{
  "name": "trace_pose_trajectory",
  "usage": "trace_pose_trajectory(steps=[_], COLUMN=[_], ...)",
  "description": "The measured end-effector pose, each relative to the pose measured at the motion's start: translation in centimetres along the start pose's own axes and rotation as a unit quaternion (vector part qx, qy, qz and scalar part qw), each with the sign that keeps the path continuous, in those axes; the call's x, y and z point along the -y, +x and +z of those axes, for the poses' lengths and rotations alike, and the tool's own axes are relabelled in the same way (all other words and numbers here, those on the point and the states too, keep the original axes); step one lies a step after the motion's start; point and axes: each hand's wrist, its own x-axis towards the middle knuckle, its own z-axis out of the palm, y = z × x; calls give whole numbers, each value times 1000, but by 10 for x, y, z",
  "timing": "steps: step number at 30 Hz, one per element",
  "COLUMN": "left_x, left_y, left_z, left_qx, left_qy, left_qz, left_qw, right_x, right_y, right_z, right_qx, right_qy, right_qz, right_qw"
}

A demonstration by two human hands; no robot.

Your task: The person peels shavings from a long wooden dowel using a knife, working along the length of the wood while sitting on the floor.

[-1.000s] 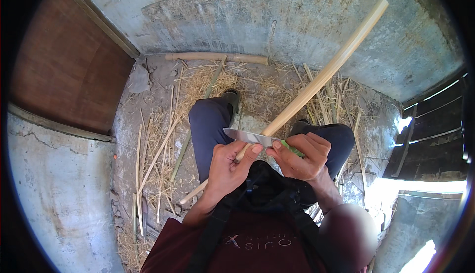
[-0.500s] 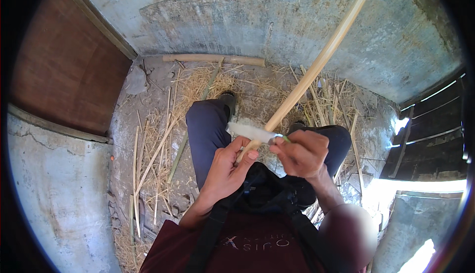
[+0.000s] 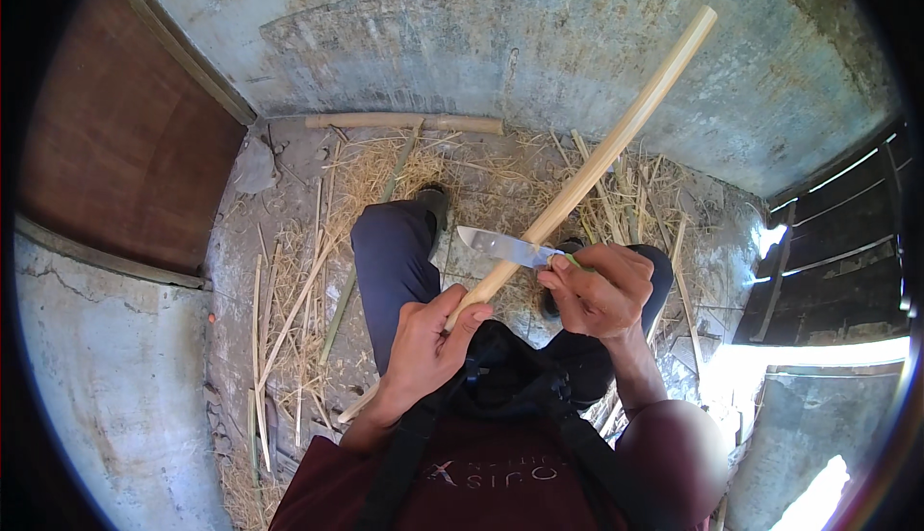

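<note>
A long, pale pole of peeled wood (image 3: 616, 141) slants from my lap up toward the far right. My left hand (image 3: 423, 338) is wrapped round the pole's near end, with the thumb lying along it. In my right hand (image 3: 608, 290) is a knife (image 3: 493, 245) with a broad metal blade; a bit of its green handle shows between the fingers. The blade lies across the pole a short way beyond my left hand, its tip pointing left.
Straw and shavings (image 3: 361, 184) litter the floor, with long thin strips (image 3: 313, 285) to the left. A bamboo pole (image 3: 404, 121) lies along the far wall (image 3: 404, 50). My bent legs (image 3: 395, 261) flank the wooden pole. A brown board (image 3: 125, 127) stands left, dark planks (image 3: 828, 271) right.
The knife has shifted a little farther up the pole from my left hand, and its blade shows more clearly. The pole has come slightly nearer to me. Both hands keep their hold.
</note>
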Motion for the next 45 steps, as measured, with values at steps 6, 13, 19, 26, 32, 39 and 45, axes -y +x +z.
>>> trace_pose_trajectory(steps=[6, 13, 19, 26, 32, 39, 45], left_x=[0, 2, -8, -14, -2, -12, -13], left_y=[-9, -5, 2, 1, -2, 3, 5], left_z=[-3, 3, 3, 7, 8, 5, 3], left_qx=[-2, 2, 32, -5, -27, -50, -51], left_qy=[18, 19, 20, -17, -5, -13, 2], left_qz=[-38, -27, 12, 26, 11, 2, 6], left_qw=[999, 999, 999, 999, 1000, 999, 999], right_x=[-28, -15, 19, 31, 34, 35, 37], right_y=[11, -1, -2, -8, -8, -9, -8], right_z=[-16, -6, 11, 14, 17, 19, 19], right_qx=[-67, -5, 27, 59, 47, 42, 39], right_qy=[-27, 0, 20, 26, 12, -11, -23], right_qz=[93, 49, 12, -3, -6, -15, -14], right_qw=[993, 999, 999, 998, 999, 999, 999])
